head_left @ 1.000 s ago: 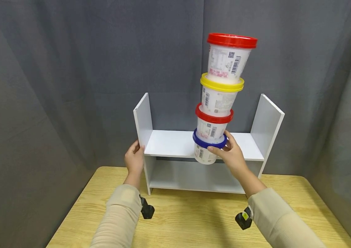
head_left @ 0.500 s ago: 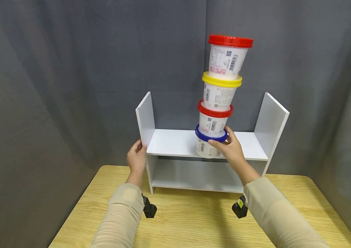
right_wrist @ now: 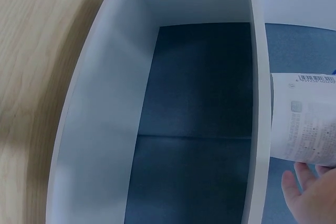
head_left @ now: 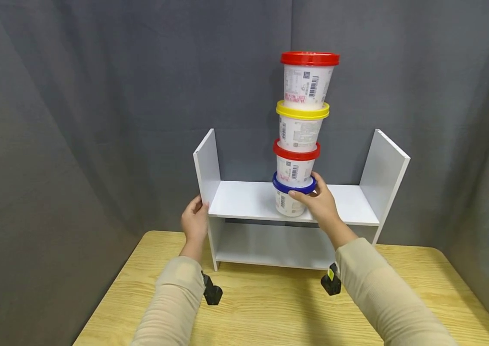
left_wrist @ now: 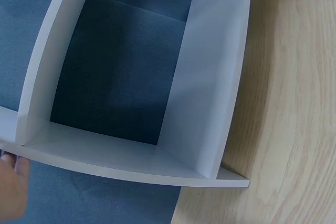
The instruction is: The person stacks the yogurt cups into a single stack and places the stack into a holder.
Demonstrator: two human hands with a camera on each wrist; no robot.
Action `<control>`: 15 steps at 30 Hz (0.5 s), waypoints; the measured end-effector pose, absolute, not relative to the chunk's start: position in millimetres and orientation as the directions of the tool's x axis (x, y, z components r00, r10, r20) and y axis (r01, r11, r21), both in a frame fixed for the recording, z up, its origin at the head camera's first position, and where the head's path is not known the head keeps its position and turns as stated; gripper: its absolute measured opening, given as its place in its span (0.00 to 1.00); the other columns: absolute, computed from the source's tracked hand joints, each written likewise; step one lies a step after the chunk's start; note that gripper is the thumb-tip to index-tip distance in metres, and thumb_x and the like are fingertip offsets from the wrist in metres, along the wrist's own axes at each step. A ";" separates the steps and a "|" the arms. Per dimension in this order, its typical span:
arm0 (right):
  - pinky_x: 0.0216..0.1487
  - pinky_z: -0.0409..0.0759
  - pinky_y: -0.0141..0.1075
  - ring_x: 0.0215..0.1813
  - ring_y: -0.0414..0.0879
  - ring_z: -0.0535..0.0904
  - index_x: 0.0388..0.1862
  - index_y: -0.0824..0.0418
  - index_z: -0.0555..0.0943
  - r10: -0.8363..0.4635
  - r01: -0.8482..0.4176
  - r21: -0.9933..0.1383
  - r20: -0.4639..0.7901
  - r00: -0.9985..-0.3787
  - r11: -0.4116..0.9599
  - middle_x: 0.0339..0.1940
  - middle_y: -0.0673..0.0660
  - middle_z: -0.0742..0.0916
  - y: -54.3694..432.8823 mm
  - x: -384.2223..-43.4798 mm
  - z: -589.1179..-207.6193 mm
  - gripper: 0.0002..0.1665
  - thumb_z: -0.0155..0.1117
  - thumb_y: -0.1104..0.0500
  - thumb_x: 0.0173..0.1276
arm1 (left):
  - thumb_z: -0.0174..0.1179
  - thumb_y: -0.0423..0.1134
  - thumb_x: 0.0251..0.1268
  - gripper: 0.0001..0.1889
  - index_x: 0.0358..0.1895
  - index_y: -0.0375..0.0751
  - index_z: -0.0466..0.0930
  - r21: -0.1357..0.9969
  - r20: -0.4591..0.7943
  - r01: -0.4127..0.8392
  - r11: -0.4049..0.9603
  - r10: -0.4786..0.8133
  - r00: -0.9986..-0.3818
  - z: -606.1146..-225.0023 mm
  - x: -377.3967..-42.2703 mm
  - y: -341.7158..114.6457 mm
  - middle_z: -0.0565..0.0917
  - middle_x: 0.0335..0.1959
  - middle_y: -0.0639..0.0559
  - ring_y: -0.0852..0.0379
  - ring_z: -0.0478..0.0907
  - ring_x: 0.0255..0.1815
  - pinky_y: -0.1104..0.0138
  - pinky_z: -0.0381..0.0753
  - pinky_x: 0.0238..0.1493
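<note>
My right hand (head_left: 323, 204) grips a white tub with a blue lid (head_left: 286, 203), thumb in front and fingers on its right side. Stacked on it are a red-lidded tub (head_left: 294, 170), a yellow-lidded tub (head_left: 299, 133) and a larger red-lidded tub (head_left: 308, 86); the column leans slightly right. In the right wrist view, the bottom tub's base (right_wrist: 304, 116) is at the upper board of the white shelf (head_left: 244, 197); whether it bears weight there I cannot tell. My left hand (head_left: 194, 223) holds the shelf's left side panel, with fingertips against the outer face in the left wrist view.
The shelf's lower level (head_left: 270, 242) lies below the tubs, and its right side panel (head_left: 385, 173) rises to their right. Under it is a wooden table (head_left: 262, 307). Grey curtains (head_left: 97, 120) hang behind and at both sides. A black wrist camera (head_left: 213, 290) sits under the left cuff.
The tub in my right hand has moved back, from in front of the upper board's front edge to over the board. The stack leans less. My left hand stays on the side panel.
</note>
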State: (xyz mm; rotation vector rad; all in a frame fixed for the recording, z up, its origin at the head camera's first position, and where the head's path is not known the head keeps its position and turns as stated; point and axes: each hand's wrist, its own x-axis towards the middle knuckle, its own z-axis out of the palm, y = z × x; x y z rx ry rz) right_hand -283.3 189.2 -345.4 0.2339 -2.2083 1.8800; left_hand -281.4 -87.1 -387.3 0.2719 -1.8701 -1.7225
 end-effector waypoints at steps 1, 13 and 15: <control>0.58 0.59 0.44 0.59 0.55 0.61 0.67 0.54 0.51 0.026 -0.270 -0.947 0.278 -0.960 0.173 0.62 0.60 0.64 189.4 -283.6 -345.1 0.52 0.70 0.51 0.46 | 0.56 0.34 0.56 0.17 0.51 0.36 0.74 0.960 0.279 0.233 0.154 -0.513 -0.812 -386.4 -280.9 -87.3 0.76 0.47 0.42 0.51 0.71 0.49 0.63 0.71 0.48; 0.59 0.56 0.50 0.63 0.56 0.56 0.68 0.52 0.48 -0.009 -0.251 -0.943 0.255 -0.967 0.217 0.64 0.58 0.62 192.1 -285.3 -344.6 0.57 0.69 0.45 0.44 | 0.56 0.33 0.56 0.15 0.48 0.35 0.75 0.951 0.308 0.240 0.196 -0.512 -0.802 -373.8 -272.6 -90.7 0.77 0.45 0.41 0.50 0.72 0.48 0.63 0.71 0.47; 0.59 0.55 0.50 0.63 0.56 0.56 0.68 0.52 0.47 -0.012 -0.249 -0.945 0.252 -0.968 0.210 0.64 0.58 0.61 192.7 -284.0 -344.0 0.57 0.69 0.45 0.44 | 0.56 0.33 0.55 0.16 0.48 0.35 0.75 0.952 0.305 0.237 0.196 -0.515 -0.801 -372.3 -271.7 -90.8 0.77 0.46 0.41 0.50 0.72 0.48 0.63 0.71 0.47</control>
